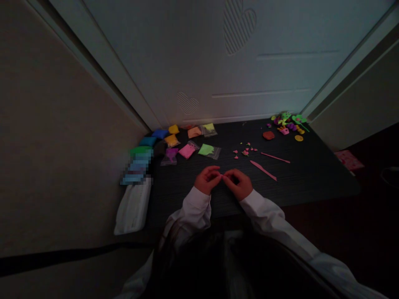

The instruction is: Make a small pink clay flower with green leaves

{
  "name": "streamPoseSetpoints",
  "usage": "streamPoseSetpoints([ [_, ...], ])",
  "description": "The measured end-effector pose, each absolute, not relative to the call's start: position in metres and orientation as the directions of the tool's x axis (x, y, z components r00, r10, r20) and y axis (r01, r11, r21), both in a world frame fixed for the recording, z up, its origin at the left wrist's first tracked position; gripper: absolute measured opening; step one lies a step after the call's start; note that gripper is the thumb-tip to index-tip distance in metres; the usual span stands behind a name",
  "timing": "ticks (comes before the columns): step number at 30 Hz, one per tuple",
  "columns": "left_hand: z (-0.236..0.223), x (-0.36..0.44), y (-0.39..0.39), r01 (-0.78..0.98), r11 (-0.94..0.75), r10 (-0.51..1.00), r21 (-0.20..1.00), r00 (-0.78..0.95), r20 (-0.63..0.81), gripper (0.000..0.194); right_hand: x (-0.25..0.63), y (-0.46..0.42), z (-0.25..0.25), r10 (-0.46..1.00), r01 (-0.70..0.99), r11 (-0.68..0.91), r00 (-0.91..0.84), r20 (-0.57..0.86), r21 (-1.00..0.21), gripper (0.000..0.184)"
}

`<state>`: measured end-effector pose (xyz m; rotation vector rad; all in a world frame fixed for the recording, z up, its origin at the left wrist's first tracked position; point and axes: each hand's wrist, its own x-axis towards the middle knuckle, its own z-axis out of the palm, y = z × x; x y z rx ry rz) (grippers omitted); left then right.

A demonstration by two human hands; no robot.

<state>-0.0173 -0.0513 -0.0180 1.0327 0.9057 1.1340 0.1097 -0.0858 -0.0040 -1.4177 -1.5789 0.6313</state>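
Above the dark table, my left hand (208,180) and my right hand (239,183) meet at the fingertips. Between them is a tiny pink piece of modelling clay (222,176), mostly hidden by the fingers. Both hands are closed in a pinch on it. To the right of my hands lie several small pink and green clay pieces (245,153). A pink clay knife (263,170) and a thin pink modelling tool (275,157) rest nearby. Ahead of my left hand are a bag of pink clay (187,150) and a bag of light green clay (208,150).
More clay bags, such as a blue one (160,133), line the table's (318,178) back left. Finished coloured clay shapes (284,121) and a reddish-brown lump (268,135) sit at back right. A white tray (133,207) stands left. A white door (199,54) rises behind.
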Motion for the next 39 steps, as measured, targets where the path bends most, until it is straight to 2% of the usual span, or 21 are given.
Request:
streamPoseSetpoints([
  [6, -0.0210, -0.0184, -0.0505, -0.264, 0.076, 0.976, 0.962, 0.219, -0.017, 0.032, 0.1108, -0.0839, -0.0053, 0.958, 0.530, 0.241, 0.005, 0.287, -0.813, 0.014],
  [12, -0.0192, -0.0205, -0.0501, -0.297, 0.109, 0.959, 0.949, 0.283, -0.021, 0.036, 0.1102, -0.0846, -0.0058, 0.954, 0.526, 0.242, 0.025, 0.300, -0.815, 0.014],
  [23, -0.0186, -0.0179, -0.0509, -0.307, 0.099, 0.981, 0.946, 0.189, -0.041, 0.036, 0.1122, -0.0848, -0.0069, 0.957, 0.511, 0.239, 0.021, 0.290, -0.826, 0.013],
  [39, -0.0191, -0.0172, -0.0509, -0.283, 0.112, 0.981, 0.952, 0.184, -0.061, 0.035, 0.1101, -0.0833, -0.0095, 0.958, 0.502, 0.219, 0.054, 0.283, -0.837, 0.016],
])
